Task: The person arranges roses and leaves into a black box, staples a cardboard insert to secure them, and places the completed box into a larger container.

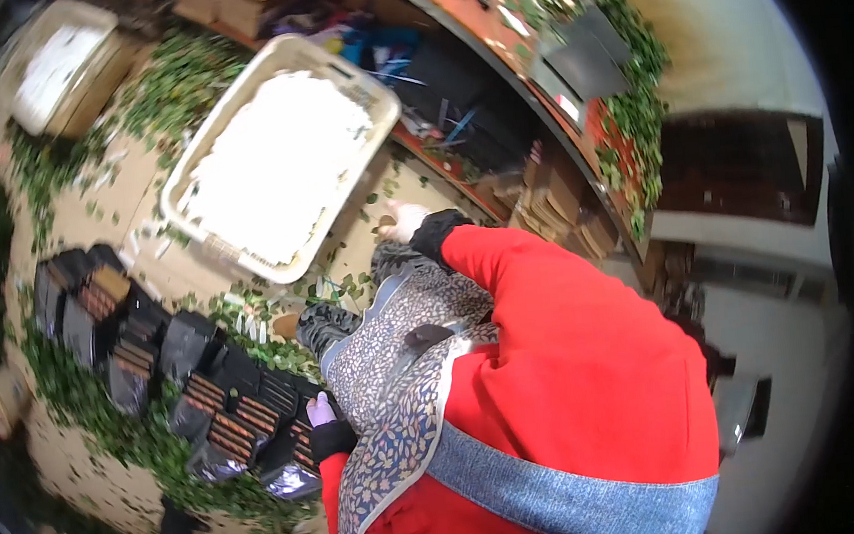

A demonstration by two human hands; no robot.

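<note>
My right hand (405, 220) reaches out past my knees beside the big pale crate (172, 192). Its fingers are bent together, and a small dark bit shows at their tips, too small to name. The crate is heaped with white pieces (274, 169), too bright to make out singly. Low at my left side, my left hand (321, 410) has its fingers curled at the edge of a black plastic container (300, 443). That one belongs to a group of black containers (188, 346) showing rows of brown strips. What the left fingers grip is mostly hidden.
Green leaves (177, 86) and white bits litter the floor. A second pale crate (91, 17) with white contents stands far left, and a round tub (3, 401) at the left edge. On my right, an orange-topped bench (516, 54) carries leaves and a grey device (586, 59); flattened cardboard (547, 202) lies below.
</note>
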